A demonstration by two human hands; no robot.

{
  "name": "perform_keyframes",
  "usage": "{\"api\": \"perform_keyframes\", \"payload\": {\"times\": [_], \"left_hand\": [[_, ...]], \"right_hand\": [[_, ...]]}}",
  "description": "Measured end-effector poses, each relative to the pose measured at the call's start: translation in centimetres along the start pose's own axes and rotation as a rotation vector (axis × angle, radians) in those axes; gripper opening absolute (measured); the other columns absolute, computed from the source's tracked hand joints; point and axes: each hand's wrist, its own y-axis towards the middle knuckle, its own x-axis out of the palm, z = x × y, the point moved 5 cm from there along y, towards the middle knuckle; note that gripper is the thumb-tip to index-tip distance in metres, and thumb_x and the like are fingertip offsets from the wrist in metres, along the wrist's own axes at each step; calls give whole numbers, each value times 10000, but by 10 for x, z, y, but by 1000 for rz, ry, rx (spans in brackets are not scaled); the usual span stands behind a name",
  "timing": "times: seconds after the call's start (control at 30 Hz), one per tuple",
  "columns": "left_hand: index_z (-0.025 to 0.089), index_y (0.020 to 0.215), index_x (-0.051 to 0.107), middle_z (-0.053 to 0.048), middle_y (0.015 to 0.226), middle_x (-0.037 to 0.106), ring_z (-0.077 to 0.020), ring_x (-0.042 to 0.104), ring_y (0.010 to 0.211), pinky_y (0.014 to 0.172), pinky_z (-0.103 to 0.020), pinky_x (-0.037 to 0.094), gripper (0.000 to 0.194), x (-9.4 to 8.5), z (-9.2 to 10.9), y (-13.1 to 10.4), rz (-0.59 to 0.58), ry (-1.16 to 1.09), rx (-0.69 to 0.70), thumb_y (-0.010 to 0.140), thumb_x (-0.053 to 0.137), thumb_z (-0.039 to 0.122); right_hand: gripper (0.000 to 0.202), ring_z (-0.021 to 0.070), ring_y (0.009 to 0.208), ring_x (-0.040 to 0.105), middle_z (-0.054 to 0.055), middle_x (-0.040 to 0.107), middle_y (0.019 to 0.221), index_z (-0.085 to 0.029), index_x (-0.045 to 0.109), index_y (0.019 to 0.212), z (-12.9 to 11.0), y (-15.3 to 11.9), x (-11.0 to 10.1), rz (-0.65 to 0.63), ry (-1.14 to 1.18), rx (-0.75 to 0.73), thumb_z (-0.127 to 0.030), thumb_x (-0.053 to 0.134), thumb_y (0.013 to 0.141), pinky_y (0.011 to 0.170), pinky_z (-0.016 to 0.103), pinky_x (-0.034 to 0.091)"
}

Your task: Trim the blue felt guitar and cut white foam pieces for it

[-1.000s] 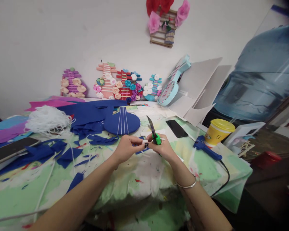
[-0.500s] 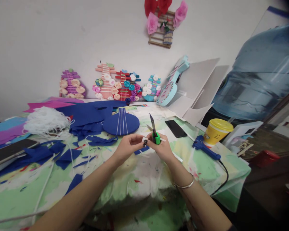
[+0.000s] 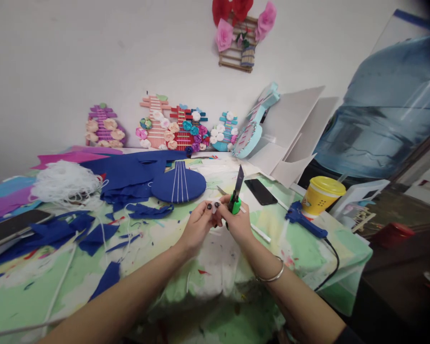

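Note:
My left hand [image 3: 197, 224] and my right hand [image 3: 241, 223] meet over the middle of the table. Their fingertips pinch a small white piece [image 3: 215, 206], mostly covered by the fingers. A green and black utility knife [image 3: 235, 203] is also gripped in my right hand, its dark blade pointing up and away from me. Just beyond my left hand lies a blue lute-shaped body [image 3: 179, 184] with white strings down its front. The tip of a pointed metal tool [image 3: 221, 190] shows behind my right fingers. A white stick [image 3: 261, 233] lies right of my right wrist.
Blue fabric [image 3: 129, 177], scraps and a heap of white string [image 3: 66, 182] cover the left side. On the right are a black phone [image 3: 261, 191], a blue glue gun [image 3: 304, 220] and a yellow cup [image 3: 322, 196]. Decorated instrument models [image 3: 154, 124] line the wall.
My hands have drawn closer together around the white piece, and the knife blade has swung more upright. The blue piece seen under my hands before is now hidden.

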Motion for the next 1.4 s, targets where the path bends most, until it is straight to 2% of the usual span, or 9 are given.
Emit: {"api": "perform_keyframes", "payload": {"times": [0.2,0.27,0.4,0.5,0.77,0.87,1.03,1.2,1.4], "left_hand": [[139,699,547,21,570,470,-82,420,521,510,-216,318,254,-7,6,3,70,15,-2,786,606,371],[131,713,568,19,580,467,-71,404,509,489,-206,303,241,-7,9,2,41,-20,-46,774,625,357],[112,833,624,25,585,423,-50,359,498,457,-181,267,208,-1,13,-1,-64,-124,-154,771,640,310],[109,942,638,26,586,406,-42,337,490,448,-170,256,232,1,13,-3,-123,-167,-216,783,631,278],[85,785,648,-1,595,473,-29,353,463,431,-166,275,176,1,12,-3,-163,-199,-261,786,631,261],[86,793,653,-8,606,502,-41,405,485,441,-171,302,194,-1,11,-3,-141,-187,-286,781,637,279],[113,813,666,-29,678,580,-85,522,579,541,-214,401,203,-7,7,-2,-76,-167,-296,776,639,312],[105,869,688,-30,709,606,-50,502,588,573,-176,404,204,-16,5,0,-4,-129,-306,750,677,270],[80,817,693,-18,644,582,-34,469,544,546,-156,399,199,-17,4,2,-4,-149,-324,732,693,260]], "right_hand": [[265,84,453,426,-76,429,498,-185,553,747,0,3,-2,3,-81,-42,-381,697,642,463,232,397],[291,79,486,418,-69,428,545,-179,595,789,-1,5,-3,-58,-70,-39,-363,727,606,479,224,388],[339,104,576,498,-20,553,675,-174,647,873,-3,6,-3,-207,-32,-7,-323,748,586,538,235,423],[287,119,605,519,-14,555,654,-166,661,808,-4,5,-5,-202,-29,-6,-312,760,582,559,241,439],[312,77,500,396,-62,401,525,-143,661,793,-2,5,-8,-183,-18,37,-305,772,551,462,215,367],[314,67,482,355,-74,357,507,-143,661,783,-2,5,-8,-171,-29,33,-309,774,542,437,207,329],[313,73,487,367,-61,396,517,-139,656,769,-2,6,-8,-150,-53,48,-329,763,544,440,218,317],[297,56,481,299,-90,316,499,-141,653,763,-6,5,-7,-147,-30,32,-288,771,534,446,211,262],[295,65,494,297,-82,315,513,-144,638,754,-6,5,-5,-156,-49,30,-316,763,551,453,218,255]]}}
